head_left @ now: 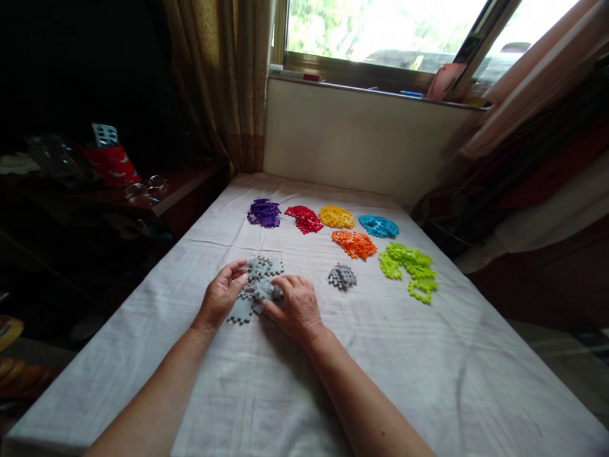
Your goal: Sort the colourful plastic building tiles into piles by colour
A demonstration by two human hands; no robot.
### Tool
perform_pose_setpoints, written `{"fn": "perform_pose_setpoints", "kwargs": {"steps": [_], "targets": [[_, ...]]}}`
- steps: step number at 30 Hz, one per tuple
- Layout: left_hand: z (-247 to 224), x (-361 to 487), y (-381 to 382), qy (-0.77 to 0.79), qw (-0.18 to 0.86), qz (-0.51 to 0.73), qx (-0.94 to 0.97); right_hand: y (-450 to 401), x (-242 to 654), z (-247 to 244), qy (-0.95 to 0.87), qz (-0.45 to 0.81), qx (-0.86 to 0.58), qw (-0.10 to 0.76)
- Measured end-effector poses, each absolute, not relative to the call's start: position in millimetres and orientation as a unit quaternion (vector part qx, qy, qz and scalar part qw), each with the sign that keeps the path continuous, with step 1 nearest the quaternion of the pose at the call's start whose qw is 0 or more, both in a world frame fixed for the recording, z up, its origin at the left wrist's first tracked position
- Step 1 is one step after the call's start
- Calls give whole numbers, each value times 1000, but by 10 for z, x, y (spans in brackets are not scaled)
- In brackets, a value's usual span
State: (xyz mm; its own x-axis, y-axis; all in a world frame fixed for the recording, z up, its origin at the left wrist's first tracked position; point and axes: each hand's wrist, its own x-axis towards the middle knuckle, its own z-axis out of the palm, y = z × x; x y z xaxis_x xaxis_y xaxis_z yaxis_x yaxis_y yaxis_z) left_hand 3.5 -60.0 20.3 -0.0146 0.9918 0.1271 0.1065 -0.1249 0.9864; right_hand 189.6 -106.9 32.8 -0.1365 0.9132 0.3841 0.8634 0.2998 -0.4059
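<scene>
My left hand (221, 297) is at the left edge of a loose pile of flat grey interlocking pieces (259, 266) with notched edges. Its fingers are curved and apart from the thumb, with nothing visible between them. From the right, my right hand (299, 309) reaches over the same pile, thumb and forefinger closed around a grey interlocking piece (278, 293), partly hidden by the fingers. A larger grey piece (242, 309) lies flat at the near side of the pile. To the right sits a smaller heap of darker grey pieces (342, 276).
Purple (264, 212), red (305, 219), yellow (337, 216), blue (379, 225), orange (354, 244) and lime green pieces (410, 259) lie in separate heaps on the cloth-covered table (428, 368). Glasses (147, 186) and a red container (114, 166) stand on a side table at left.
</scene>
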Motion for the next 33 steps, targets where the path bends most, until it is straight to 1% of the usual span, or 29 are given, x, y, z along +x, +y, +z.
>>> {"fn": "perform_pose_setpoints", "kwargs": {"steps": [2,5,8,12,16,18,20,22,24,26,28,33], "targets": [[225,-19,-608,513,387,491,588,-1047,2112,334,-719,23,-618,317],[266,-142,-636,526,257,445,678,-1031,2606,328,-638,-21,-685,351],[269,-241,-664,515,164,374,754,-1058,3089,269,-546,-44,-765,340],[222,-259,-685,529,125,293,787,-1110,3374,152,-482,-20,-826,293],[215,-215,-696,525,133,287,790,-1119,3357,102,-477,-22,-835,273],[241,-196,-702,520,141,294,789,-1115,3320,117,-486,-48,-823,290],[275,-177,-715,513,150,304,789,-1112,3251,153,-504,-78,-794,330],[301,-146,-735,504,156,322,786,-1114,3120,197,-542,-93,-743,382],[307,-89,-766,492,153,350,783,-1125,2918,237,-611,-75,-670,415],[290,-4,-805,471,144,375,786,-1145,2682,263,-686,-29,-595,417],[260,92,-844,442,137,388,797,-1167,2470,272,-738,16,-542,401],[194,236,-894,409,120,395,814,-1212,2248,267,-772,64,-506,380]]}}
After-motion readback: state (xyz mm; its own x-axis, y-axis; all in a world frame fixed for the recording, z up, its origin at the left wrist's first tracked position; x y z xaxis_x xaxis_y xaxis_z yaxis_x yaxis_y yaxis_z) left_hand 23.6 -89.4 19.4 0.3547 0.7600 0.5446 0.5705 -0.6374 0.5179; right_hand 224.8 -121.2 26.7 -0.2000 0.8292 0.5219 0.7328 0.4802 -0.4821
